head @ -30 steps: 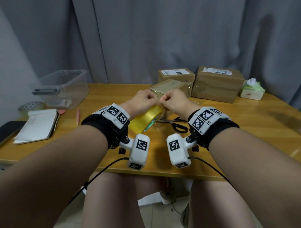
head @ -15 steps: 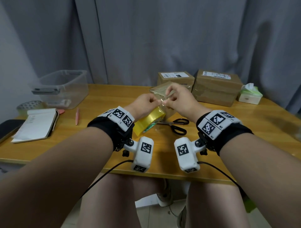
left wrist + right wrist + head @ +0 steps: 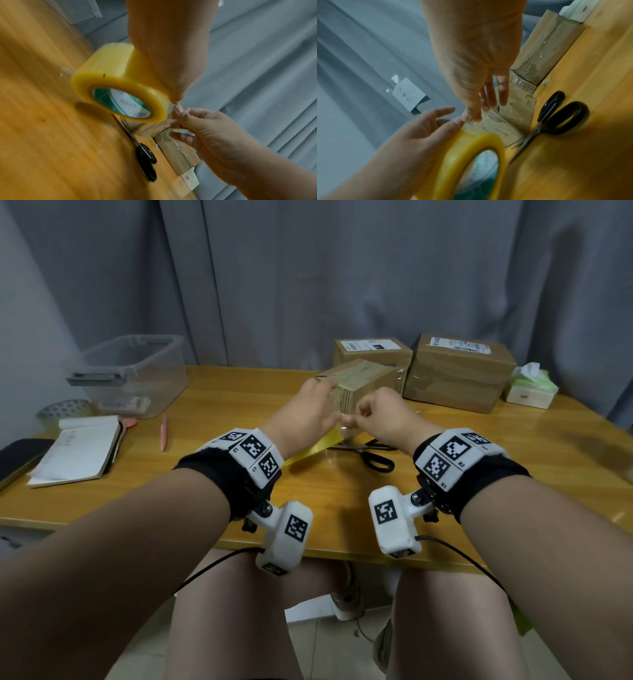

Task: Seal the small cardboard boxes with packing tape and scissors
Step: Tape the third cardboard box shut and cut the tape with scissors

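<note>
A small cardboard box (image 3: 370, 378) stands mid-table, with older tape on its faces. My right hand (image 3: 376, 416) is in front of it. Its thumb and forefinger pinch the free end of clear tape (image 3: 471, 122), and its other fingers (image 3: 502, 93) lie straight against the box (image 3: 501, 121). My left hand (image 3: 308, 409) lies over the yellow tape roll (image 3: 116, 81) with fingers stretched out toward the box's left top edge and its thumb beside the pinch. The roll (image 3: 318, 445) hangs low under that hand. Black-handled scissors (image 3: 375, 458) lie on the table just before the box.
Two larger taped boxes (image 3: 459, 371) stand behind the small one, with a tissue box (image 3: 529, 388) at the far right. A clear plastic bin (image 3: 137, 371), a notebook (image 3: 78, 450) and a pink pen (image 3: 164, 433) occupy the left side.
Both hands were pinching at the roll; they moved forward to the small box. The left fingers have straightened, the right hand has dropped to the box's front, and the roll sits lower.
</note>
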`<action>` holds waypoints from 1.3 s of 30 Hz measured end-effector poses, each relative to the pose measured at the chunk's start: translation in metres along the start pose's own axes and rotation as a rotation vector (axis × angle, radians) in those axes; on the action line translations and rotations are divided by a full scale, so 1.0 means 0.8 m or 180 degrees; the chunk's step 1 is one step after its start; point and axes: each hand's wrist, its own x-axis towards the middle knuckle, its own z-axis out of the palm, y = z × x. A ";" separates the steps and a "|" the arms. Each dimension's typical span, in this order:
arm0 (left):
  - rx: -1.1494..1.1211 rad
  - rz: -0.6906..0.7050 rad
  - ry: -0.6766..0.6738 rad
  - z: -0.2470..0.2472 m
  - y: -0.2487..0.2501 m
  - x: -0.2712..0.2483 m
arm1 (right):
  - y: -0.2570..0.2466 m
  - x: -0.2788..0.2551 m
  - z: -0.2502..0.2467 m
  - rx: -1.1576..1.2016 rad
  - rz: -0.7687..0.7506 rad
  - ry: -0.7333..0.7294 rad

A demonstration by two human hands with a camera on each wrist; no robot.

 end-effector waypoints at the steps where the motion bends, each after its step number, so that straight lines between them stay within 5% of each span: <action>1: 0.0200 0.0114 -0.0068 0.003 0.000 -0.004 | 0.005 -0.003 0.002 -0.0172 0.0057 -0.0124; 7: 0.0581 0.0233 -0.1451 0.026 0.000 -0.006 | 0.048 -0.004 -0.002 -0.0115 0.0185 0.0073; 13: -0.0128 -0.0684 0.0093 0.019 -0.005 0.063 | 0.064 0.029 -0.021 -0.0198 -0.0134 0.0675; 16: -0.0252 -0.1229 -0.0144 0.041 0.000 0.102 | 0.064 0.068 -0.028 -0.0306 -0.0293 0.0582; 20: -0.0619 -0.1804 -0.0645 0.060 -0.011 0.136 | 0.058 0.116 -0.030 -0.0844 -0.0282 -0.0305; 24: -0.1292 -0.2147 -0.0637 0.053 -0.025 0.142 | 0.085 0.139 -0.042 -0.1569 -0.0178 -0.0882; 29: -0.2781 -0.2979 -0.0381 0.031 -0.028 0.138 | 0.089 0.151 -0.050 -0.0136 0.0599 -0.0417; 34: -0.2931 -0.2804 -0.0661 0.006 -0.023 0.126 | 0.085 0.147 -0.054 0.1086 0.1168 -0.0603; 39: -0.2811 -0.2329 0.0149 -0.038 -0.052 0.120 | 0.053 0.131 -0.047 0.2476 0.1122 -0.0453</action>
